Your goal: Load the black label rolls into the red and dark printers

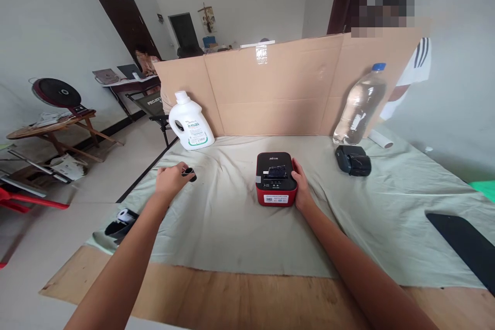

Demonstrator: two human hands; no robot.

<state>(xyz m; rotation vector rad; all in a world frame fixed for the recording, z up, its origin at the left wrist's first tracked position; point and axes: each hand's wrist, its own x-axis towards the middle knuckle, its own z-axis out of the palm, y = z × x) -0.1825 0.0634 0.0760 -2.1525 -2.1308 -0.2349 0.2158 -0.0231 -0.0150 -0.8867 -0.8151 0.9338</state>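
Observation:
A red-and-black label printer sits on the cloth in front of me, with a small dark piece lying on its lid. My right hand holds the printer by its right side, fingers pressed along the edge. Over to the left, my left hand pinches a small black roll, which is low over or touching the cloth; I cannot tell which. Behind that hand stands a white detergent jug.
A cardboard panel closes off the back. On the right are a large water bottle, a black portable printer and a black flat slab. A black holder with a white roll lies front left. Two people are beyond.

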